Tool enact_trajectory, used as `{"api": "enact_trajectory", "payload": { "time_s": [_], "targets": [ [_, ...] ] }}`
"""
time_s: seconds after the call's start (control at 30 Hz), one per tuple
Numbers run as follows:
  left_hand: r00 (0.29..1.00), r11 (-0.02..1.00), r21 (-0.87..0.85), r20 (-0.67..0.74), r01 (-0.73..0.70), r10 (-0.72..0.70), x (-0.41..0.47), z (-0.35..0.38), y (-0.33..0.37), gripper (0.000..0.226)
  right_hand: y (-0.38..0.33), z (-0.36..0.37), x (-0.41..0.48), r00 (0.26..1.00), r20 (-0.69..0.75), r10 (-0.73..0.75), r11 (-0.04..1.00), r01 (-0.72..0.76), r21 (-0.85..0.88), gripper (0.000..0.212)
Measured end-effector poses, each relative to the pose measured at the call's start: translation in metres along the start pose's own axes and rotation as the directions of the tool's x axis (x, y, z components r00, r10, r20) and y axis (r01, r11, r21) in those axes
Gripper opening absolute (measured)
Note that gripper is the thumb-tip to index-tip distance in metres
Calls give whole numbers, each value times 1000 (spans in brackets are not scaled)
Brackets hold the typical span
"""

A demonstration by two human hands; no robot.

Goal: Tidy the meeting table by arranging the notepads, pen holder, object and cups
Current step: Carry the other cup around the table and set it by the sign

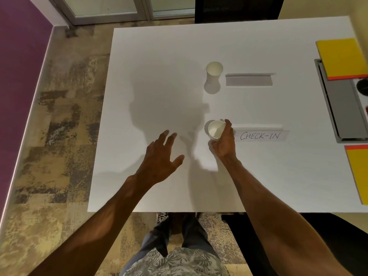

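Observation:
My right hand grips a white paper cup, tilted toward me, just left of a folded paper sign reading "CHECK-IN". A second white cup stands upright farther back, beside a blank folded sign. My left hand hovers over the white table with fingers spread, holding nothing. Two yellow notepads with orange edges lie at the right: one far, one near. A dark round holder shows partly at the right edge.
A grey cable tray is set into the table at the right. A black chair stands beyond the far edge, another dark chair at the near right. Patterned carpet and a purple wall lie to the left.

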State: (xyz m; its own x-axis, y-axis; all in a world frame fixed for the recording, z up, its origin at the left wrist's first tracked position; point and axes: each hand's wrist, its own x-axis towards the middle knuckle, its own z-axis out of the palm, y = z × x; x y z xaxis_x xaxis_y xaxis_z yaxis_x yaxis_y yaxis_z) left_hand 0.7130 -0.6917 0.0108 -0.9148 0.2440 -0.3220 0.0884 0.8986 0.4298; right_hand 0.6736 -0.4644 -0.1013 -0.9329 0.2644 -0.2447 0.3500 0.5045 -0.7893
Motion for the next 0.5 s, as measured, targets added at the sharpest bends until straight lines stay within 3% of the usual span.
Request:
{"api": "enact_trajectory", "payload": {
  "time_s": [0.27, 0.5],
  "targets": [
    [1000, 1000, -17, -17, 0, -1, -8, -4, -1, 76, -15, -16, -25, 998, 1, -60, 998, 60, 0, 97],
    [998, 999, -40, -69, 3, -6, -24, -22, -12, 76, -46, -27, -55, 967, -58, -249, 945, 229, -235, 75]
  ]
}}
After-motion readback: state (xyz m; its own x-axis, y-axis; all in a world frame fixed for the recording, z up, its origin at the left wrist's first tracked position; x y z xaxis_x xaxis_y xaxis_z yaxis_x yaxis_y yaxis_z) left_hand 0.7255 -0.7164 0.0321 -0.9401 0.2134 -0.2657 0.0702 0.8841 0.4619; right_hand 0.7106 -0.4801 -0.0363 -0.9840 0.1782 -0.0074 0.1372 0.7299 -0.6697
